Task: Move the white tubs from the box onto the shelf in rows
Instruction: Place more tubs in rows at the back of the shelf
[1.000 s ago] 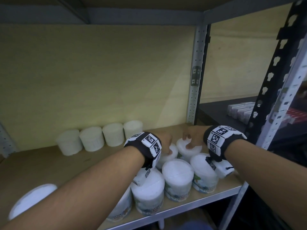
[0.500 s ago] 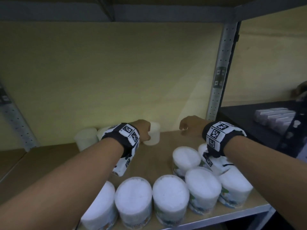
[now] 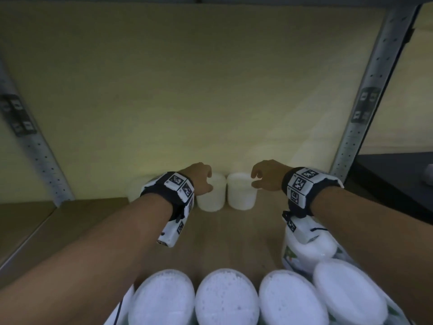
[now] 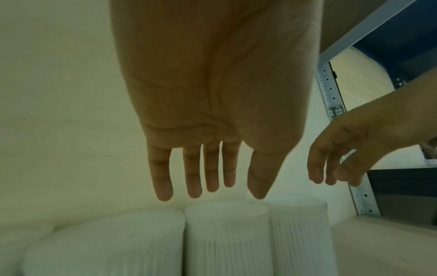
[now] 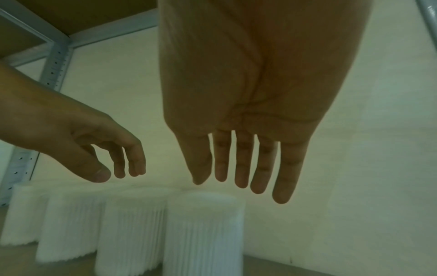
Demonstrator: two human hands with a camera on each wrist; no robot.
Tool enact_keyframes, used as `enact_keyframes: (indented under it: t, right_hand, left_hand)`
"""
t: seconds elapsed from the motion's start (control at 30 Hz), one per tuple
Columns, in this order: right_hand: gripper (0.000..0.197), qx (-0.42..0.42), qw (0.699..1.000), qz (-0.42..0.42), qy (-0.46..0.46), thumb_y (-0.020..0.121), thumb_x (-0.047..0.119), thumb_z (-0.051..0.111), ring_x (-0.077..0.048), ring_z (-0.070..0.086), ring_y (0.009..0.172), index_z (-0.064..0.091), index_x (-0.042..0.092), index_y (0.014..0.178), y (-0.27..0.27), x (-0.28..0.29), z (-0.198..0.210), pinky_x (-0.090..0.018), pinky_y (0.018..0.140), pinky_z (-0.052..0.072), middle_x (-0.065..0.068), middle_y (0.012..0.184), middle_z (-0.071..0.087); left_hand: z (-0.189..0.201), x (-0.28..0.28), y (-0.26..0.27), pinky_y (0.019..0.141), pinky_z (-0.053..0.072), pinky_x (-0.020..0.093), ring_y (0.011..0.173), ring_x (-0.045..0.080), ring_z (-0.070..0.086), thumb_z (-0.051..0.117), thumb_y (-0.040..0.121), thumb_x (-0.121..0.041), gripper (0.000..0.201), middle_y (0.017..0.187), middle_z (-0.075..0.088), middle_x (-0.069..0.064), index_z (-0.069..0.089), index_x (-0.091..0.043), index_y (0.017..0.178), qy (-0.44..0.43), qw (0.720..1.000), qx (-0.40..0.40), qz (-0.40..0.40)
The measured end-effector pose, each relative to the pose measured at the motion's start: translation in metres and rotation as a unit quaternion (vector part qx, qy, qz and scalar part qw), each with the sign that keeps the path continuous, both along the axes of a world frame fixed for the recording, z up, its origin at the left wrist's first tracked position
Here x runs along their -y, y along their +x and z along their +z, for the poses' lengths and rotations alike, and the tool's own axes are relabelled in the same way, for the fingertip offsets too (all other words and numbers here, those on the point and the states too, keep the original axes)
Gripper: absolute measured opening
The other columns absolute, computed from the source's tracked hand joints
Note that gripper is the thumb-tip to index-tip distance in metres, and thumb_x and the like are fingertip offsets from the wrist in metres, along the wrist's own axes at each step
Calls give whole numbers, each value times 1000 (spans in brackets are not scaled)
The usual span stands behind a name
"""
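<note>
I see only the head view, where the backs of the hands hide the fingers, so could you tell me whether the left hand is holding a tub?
Observer: No; the left wrist view shows the left hand with straight fingers hanging clear above a tub.
Operator: And the right hand, please?
Observer: It is likewise open above the end tub, touching nothing.
Operator: How many tubs are lined up there?
Observer: The right wrist view shows four in the back row.
</note>
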State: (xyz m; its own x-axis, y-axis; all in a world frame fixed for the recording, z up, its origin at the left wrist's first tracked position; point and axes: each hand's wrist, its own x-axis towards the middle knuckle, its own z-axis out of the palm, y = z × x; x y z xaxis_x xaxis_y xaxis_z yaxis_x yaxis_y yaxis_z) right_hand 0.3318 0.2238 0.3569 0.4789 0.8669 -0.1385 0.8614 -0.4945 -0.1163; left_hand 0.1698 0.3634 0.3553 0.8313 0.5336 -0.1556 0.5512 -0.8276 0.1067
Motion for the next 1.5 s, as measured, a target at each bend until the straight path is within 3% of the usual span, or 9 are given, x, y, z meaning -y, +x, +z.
enact_keyframes:
  t: [0.23,0.4,0.9,1.1,1.23,1.3,1.4,1.5]
  right_hand:
    - [49,17,1000,1,-20,95,37,52,-26,40,133,48,8,135,-2,-30,-12,-33,108,34,-9,143,41]
    - [53,33,998,-1,-57,93,41,53,-30,55,121,58,-1,126,-2,-40,-17,-38,104,45,-16,131,58]
    - [49,73,995,15,-67,93,36,55,-30,57,118,58,-1,124,-5,-44,-16,-35,101,47,-16,129,59]
    - [43,72,993,27,-93,92,13,55,-28,46,130,49,4,134,-4,-43,-14,-32,107,39,-13,143,45]
    - [41,56,996,31,-63,92,4,48,-27,45,130,52,9,132,-8,-43,-9,-32,106,40,-11,144,42]
    - [36,59,997,20,-43,94,12,49,-29,50,126,55,3,128,-9,-47,-11,-34,105,43,-14,139,48]
    - [52,62,996,-16,-67,95,39,51,-30,56,121,56,-1,128,-10,-50,-15,-37,103,47,-15,132,57]
    - [58,57,995,-14,-77,92,46,53,-29,55,122,54,0,129,-8,-51,-17,-37,104,46,-14,133,57]
  left_hand:
    - [-13,-8,13,101,42,38,126,31,46,55,93,-39,55,141,41,14,44,-7,136,23,999,24,1]
    - [-22,-10,17,97,43,34,119,30,51,56,93,-39,50,135,46,15,51,-5,129,21,999,27,1]
    - [-26,-9,16,99,43,36,121,31,50,57,93,-35,48,137,45,15,50,-5,130,14,999,44,12]
    - [-28,-10,15,99,42,36,122,31,48,59,91,-36,48,137,44,14,51,-8,128,9,999,49,16]
    - [-31,-13,15,101,43,39,123,32,46,59,91,-36,46,137,42,14,51,-8,127,3,998,56,18]
    - [-33,-15,15,100,43,39,123,32,46,60,91,-36,46,136,43,14,52,-8,126,0,998,60,19]
    - [-34,-16,16,100,42,39,123,32,45,60,91,-37,46,137,42,14,51,-9,126,-3,998,59,17]
    - [-34,-16,15,100,41,39,124,32,44,59,91,-37,46,137,41,13,50,-9,126,-4,998,55,17]
